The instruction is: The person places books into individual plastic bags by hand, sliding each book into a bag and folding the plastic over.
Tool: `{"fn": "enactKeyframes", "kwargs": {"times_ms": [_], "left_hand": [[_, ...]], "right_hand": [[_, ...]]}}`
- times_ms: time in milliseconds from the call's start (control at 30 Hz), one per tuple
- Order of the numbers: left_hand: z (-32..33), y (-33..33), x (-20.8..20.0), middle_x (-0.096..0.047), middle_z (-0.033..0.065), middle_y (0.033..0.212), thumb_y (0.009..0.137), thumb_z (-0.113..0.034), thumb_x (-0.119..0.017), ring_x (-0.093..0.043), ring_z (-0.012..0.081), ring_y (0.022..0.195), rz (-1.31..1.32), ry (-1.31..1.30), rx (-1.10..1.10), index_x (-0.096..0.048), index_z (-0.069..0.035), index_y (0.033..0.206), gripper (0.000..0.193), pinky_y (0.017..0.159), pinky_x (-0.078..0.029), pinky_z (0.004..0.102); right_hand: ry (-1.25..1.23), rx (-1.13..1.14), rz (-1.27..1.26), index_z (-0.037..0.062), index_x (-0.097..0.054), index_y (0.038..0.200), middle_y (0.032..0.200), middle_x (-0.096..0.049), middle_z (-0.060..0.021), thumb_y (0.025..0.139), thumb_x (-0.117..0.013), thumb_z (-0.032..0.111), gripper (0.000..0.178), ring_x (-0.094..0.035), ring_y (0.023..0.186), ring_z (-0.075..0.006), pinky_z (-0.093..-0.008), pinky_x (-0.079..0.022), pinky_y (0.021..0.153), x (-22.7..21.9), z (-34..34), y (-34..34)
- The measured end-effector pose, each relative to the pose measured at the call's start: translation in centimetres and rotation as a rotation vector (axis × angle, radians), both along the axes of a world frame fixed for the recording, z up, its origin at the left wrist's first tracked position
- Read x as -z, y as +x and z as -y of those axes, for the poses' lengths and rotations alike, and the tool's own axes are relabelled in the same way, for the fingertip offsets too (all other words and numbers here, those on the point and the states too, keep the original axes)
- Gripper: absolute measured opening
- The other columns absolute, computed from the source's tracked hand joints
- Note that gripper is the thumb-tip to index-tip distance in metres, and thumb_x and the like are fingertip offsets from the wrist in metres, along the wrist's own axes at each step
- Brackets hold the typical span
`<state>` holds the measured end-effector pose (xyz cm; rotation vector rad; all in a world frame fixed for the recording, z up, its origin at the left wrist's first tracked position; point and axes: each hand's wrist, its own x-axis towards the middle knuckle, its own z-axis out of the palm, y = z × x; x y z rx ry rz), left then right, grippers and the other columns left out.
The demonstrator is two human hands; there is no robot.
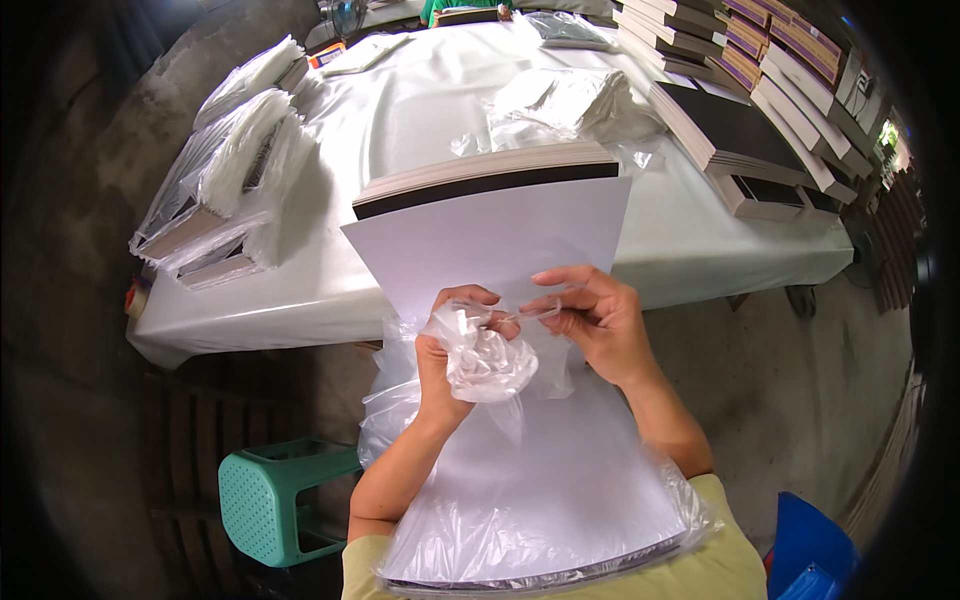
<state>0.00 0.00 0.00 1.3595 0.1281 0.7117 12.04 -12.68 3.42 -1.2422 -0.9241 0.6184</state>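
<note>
A large white sheet or board lies from the table edge back toward my body. A clear plastic bag covers its near end. My left hand is closed around a crumpled bunch of the bag's plastic, above the middle of the board. Just right of it, my right hand pinches a thin twisted strand of clear plastic between thumb and fingers. Beyond the board's far end is a stack of pale sheets with a black layer, resting on the table.
A white cover drapes the table. Plastic-wrapped packs are piled at left; folded clear bags lie farther back. Stacks of boards stand at right. A green stool is below left, something blue below right. Another person is across the table.
</note>
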Motion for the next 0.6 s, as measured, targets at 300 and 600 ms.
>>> {"fn": "enactKeyframes", "kwargs": {"times_ms": [300, 600], "left_hand": [[0.4, 0.3, -0.5, -0.054, 0.0063, 0.078, 0.075, -0.008, -0.062, -0.054, 0.0099, 0.067, 0.026, 0.001, -0.126, -0.049, -0.004, 0.092, 0.022, 0.060, -0.045, 0.0239], [-0.9, -2.2, -1.7, -0.051, 0.0021, 0.066, 0.068, -0.008, -0.067, -0.053, 0.0103, 0.062, -0.210, 0.206, 0.460, -0.047, -0.003, 0.106, 0.043, 0.055, -0.045, 0.0274]], "right_hand": [[-0.057, 0.003, 0.049, -0.0006, -0.059, 0.090, 0.074, -0.061, -0.0032, 0.080, -0.059, 0.008, 0.013, -0.053, 0.069, -0.0054, -0.0183, -0.041, 0.059, 0.8, -0.2, 0.2], [0.024, -0.121, -0.480, 0.0090, -0.043, 0.070, 0.042, -0.033, 0.0035, 0.089, -0.046, 0.028, 0.026, -0.038, 0.039, -0.0064, -0.0206, -0.040, 0.046, -1.3, 0.4, 1.9]]}}
